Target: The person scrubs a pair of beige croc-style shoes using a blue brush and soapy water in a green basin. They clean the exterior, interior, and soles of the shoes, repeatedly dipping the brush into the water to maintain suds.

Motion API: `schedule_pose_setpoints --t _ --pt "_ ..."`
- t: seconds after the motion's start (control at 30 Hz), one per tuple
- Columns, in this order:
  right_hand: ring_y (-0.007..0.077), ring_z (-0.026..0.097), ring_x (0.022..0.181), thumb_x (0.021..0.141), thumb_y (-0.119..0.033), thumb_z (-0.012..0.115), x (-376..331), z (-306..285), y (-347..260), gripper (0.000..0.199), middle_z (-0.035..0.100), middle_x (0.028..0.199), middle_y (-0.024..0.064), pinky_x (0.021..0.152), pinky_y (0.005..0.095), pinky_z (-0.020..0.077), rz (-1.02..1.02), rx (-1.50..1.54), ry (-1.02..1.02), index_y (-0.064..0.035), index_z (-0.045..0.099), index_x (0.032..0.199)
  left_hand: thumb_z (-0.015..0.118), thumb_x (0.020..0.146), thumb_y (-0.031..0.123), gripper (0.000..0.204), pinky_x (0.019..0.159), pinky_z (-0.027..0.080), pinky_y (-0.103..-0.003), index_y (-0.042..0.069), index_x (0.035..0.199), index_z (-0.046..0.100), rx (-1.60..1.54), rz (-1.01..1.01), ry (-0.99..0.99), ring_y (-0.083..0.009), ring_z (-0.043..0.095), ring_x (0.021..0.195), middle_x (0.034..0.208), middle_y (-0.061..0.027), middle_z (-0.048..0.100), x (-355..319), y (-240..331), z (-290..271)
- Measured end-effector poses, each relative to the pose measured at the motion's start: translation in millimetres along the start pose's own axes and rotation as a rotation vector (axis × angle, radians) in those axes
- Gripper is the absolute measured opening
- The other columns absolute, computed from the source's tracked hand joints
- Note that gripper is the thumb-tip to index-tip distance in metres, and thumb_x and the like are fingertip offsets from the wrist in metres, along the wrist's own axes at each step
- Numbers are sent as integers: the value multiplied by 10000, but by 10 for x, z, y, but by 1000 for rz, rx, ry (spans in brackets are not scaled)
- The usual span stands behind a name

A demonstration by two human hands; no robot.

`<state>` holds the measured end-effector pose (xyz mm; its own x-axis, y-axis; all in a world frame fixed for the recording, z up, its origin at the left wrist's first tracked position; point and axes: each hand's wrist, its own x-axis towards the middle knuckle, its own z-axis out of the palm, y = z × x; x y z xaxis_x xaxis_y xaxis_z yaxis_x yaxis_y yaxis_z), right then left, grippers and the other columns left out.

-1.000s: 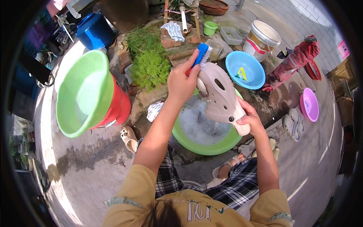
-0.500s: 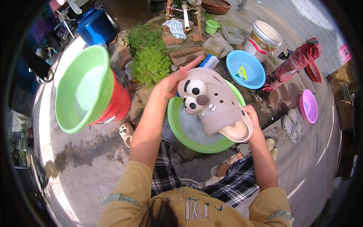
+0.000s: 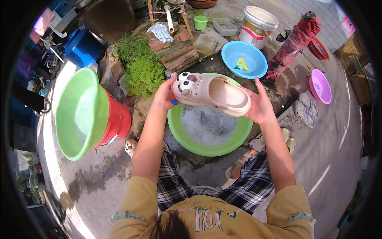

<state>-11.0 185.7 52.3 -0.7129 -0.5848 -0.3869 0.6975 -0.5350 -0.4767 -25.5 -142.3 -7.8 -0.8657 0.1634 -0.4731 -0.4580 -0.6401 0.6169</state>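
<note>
Grasping smooth clog: left fingers at rounded toe, right fingers at heel, over foamy round basin.

Blue drum, green plants, folded red umbrella, purple basin

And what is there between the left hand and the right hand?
The beige clog, as the head view shows: its toe is at the left hand, its heel at the right hand.
</note>
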Motion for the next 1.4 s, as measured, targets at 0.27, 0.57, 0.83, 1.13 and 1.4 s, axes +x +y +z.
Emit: schedule_pose_setpoints --t 0.27,0.57,0.83,1.13,1.4 --pt "238 703 815 819 -140 737 180 -434 200 468 672 1011 166 686 362 597 -221 -539 301 124 548 1156 669 900 443 438 867 536 -410 88 1154 634 84 219 71 -245 670 966 1087 -90 702 146 -55 130" --pt "258 657 1055 881 -159 687 86 -210 344 545 631 1195 158 879 410 561 15 -291 100 52 460 1329 454 1035 209 381 815 479 -325 39 1368 528 874 1064 659 -206 614 893 993 -143 659 201 -51 136" --pt "299 614 1144 949 -226 618 218 -183 410 503 593 1261 154 973 458 534 -14 -59 241 -11 435 1365 480 1022 252 544 752 489 -430 188 1528 292 1138 921 170 -412 642 859 1000 -240 657 -194 -548 721" --pt "304 664 933 992 -174 504 319 -376 193 335 645 1112 173 857 442 557 -127 83 19 1 521 1277 674 875 335 615 493 456 -351 268 1451 467 1650 1295 -167 -248 572 582 746 -58 526 -459 -1175 1052" --pt "307 661 1042 957 -157 570 27 -5 177 374 630 1192 174 887 449 580 -240 -151 373 30 526 1278 610 947 217 571 552 459 -411 210 1484 418 1258 982 264 -301 590 590 765 -100 604 -8 -707 813"
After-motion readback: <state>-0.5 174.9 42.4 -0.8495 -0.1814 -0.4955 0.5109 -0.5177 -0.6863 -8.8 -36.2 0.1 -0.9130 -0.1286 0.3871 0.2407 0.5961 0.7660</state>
